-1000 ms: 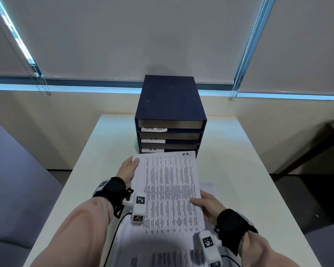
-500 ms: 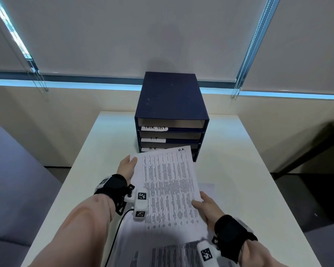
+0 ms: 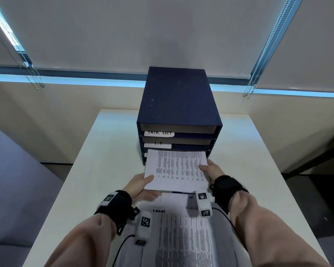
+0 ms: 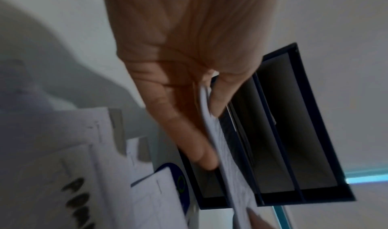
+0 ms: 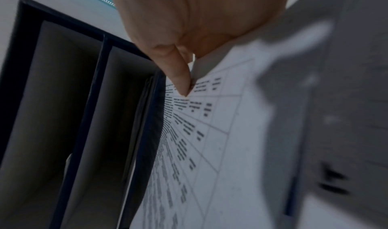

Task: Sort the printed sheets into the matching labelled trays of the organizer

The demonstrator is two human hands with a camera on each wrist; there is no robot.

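Note:
A dark blue organizer (image 3: 178,105) stands at the back of the white table, with trays labelled TASK LIST (image 3: 159,133) and I.T (image 3: 158,144) visible. A printed sheet (image 3: 176,169) is held level, its far edge inside the third tray from the top, hiding that tray's label. My left hand (image 3: 141,185) pinches the sheet's near left corner; the left wrist view shows thumb and fingers (image 4: 201,156) clamped on the sheet's edge (image 4: 212,126). My right hand (image 3: 210,168) pinches the right edge, thumb (image 5: 178,76) on top of the print (image 5: 199,133).
More printed sheets (image 3: 183,228) lie on the table (image 3: 108,151) below my wrists, one marked with handwriting. Roller blinds and bead chains (image 3: 34,76) hang behind the table. The floor drops off on both sides.
Both hands have carried the sheet forward and lowered it flat; its far edge now enters the third tray. The left hand has shifted from the sheet's upper left to its near left corner.

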